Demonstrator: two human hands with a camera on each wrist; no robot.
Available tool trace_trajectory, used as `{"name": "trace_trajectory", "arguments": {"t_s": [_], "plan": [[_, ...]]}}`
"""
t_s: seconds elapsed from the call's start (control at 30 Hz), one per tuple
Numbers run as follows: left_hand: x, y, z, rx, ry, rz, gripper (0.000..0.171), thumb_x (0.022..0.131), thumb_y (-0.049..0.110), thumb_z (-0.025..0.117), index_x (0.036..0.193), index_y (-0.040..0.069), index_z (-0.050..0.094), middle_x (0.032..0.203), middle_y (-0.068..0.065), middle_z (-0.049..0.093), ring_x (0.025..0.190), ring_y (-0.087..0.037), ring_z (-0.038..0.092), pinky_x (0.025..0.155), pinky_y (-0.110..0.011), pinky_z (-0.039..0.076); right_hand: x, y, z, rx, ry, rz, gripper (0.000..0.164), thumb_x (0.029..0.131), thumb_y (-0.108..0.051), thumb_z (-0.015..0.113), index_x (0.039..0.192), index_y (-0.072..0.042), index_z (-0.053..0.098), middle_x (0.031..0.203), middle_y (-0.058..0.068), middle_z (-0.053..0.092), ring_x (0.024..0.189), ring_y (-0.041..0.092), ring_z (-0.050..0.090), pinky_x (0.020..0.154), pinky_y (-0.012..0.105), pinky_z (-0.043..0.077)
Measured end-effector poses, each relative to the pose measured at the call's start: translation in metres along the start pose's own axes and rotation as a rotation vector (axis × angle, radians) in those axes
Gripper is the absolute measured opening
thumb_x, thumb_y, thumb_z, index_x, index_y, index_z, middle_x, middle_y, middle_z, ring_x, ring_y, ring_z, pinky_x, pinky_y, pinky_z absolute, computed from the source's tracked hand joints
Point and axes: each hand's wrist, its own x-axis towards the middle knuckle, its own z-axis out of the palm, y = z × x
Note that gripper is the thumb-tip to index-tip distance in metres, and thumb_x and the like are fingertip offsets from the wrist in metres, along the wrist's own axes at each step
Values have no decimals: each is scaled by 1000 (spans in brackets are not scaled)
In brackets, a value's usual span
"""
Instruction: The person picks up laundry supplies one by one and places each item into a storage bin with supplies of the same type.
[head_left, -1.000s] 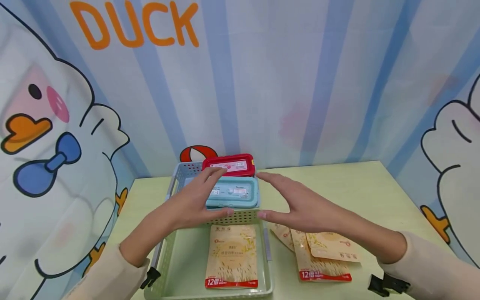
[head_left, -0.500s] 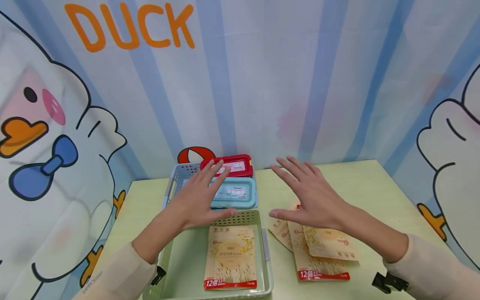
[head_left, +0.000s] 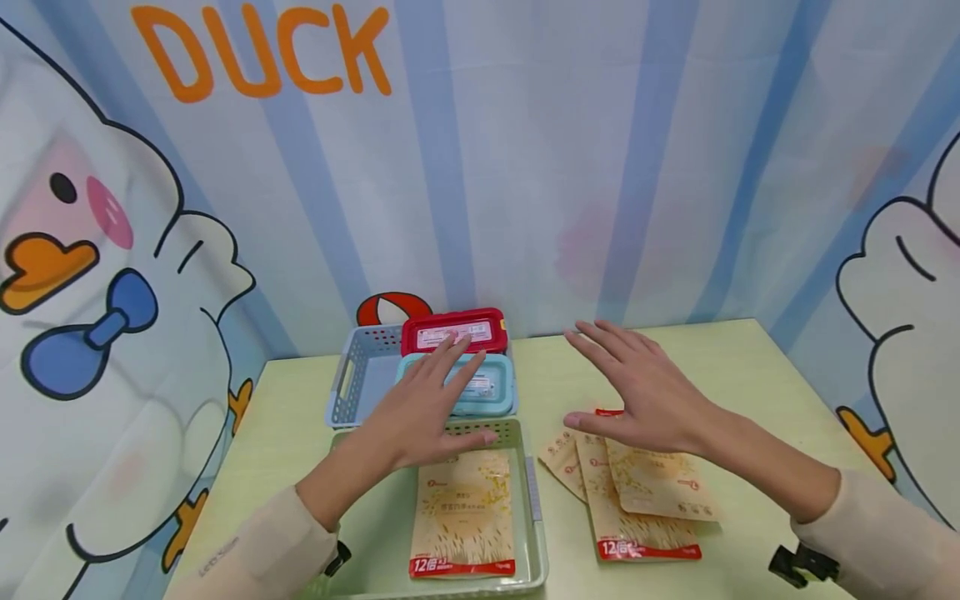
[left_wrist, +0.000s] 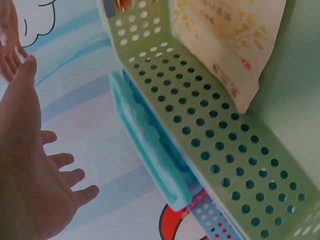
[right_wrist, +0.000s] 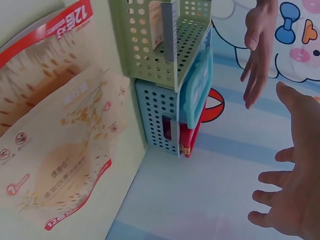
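Note:
My left hand (head_left: 420,408) hovers over the green basket (head_left: 536,533) and overlaps the light blue lidded box (head_left: 491,392) in the head view. Its fingers are spread and hold nothing. Inside the green basket a beige packet (head_left: 462,521) with a red lower band lies flat. To the right, my right hand (head_left: 652,400) is held in the air with fingers extended, above several similar beige packets (head_left: 660,492) that overlap on the table. The right wrist view shows these packets (right_wrist: 60,160) at its left, apart from the right hand (right_wrist: 295,175).
Behind the green basket stands a blue basket (head_left: 348,387) with the light blue box and a red lidded box (head_left: 487,329) in its right part. The pale green table (head_left: 750,400) ends at a striped curtain (head_left: 540,167) printed with ducks.
Both hands have shifted to the right, and their fingers have spread and risen since the first frame. The baskets, boxes and packets stay in place.

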Motion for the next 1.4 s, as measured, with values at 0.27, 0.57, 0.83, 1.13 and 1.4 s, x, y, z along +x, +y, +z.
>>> {"name": "trace_trajectory", "arguments": {"t_s": [0.27, 0.57, 0.83, 1.13, 1.4], "plan": [[6, 15, 12, 9, -25, 60, 106, 91, 86, 49, 172, 25, 18, 178, -2, 8, 164, -29, 8, 127, -57, 23, -9, 13, -1, -4, -51, 37, 89, 95, -58, 73, 163, -12, 40, 163, 15, 45, 149, 42, 41, 112, 70, 38], [31, 42, 13, 116, 93, 268, 93, 97, 76, 53, 167, 17, 35, 172, -7, 30, 160, -28, 25, 124, -51, 33, -16, 28, -2, -20, -88, 104, 83, 95, -57, 73, 158, -9, 47, 151, 20, 55, 138, 43, 52, 104, 67, 47], [46, 66, 22, 189, 12, 305, 93, 98, 77, 49, 167, 16, 34, 170, -5, 34, 158, -27, 28, 123, -46, 35, -21, 39, -2, -61, -132, 119, 70, 98, -51, 72, 150, -7, 58, 142, 20, 62, 129, 42, 59, 96, 63, 54], [63, 88, 32, 381, 24, 410, 83, 99, 71, 56, 160, 15, 47, 160, -5, 49, 151, -24, 42, 120, -40, 40, -26, 56, 1, -68, -193, 61, 63, 98, -50, 73, 144, -8, 63, 135, 14, 66, 121, 37, 64, 87, 56, 59], [83, 107, 39, 432, -65, 464, 79, 101, 73, 50, 158, 18, 49, 157, 0, 50, 148, -18, 43, 119, -35, 41, -41, 66, 9, -36, -288, 25, 55, 99, -42, 76, 140, -7, 65, 133, 11, 65, 121, 35, 65, 90, 53, 59]]}}
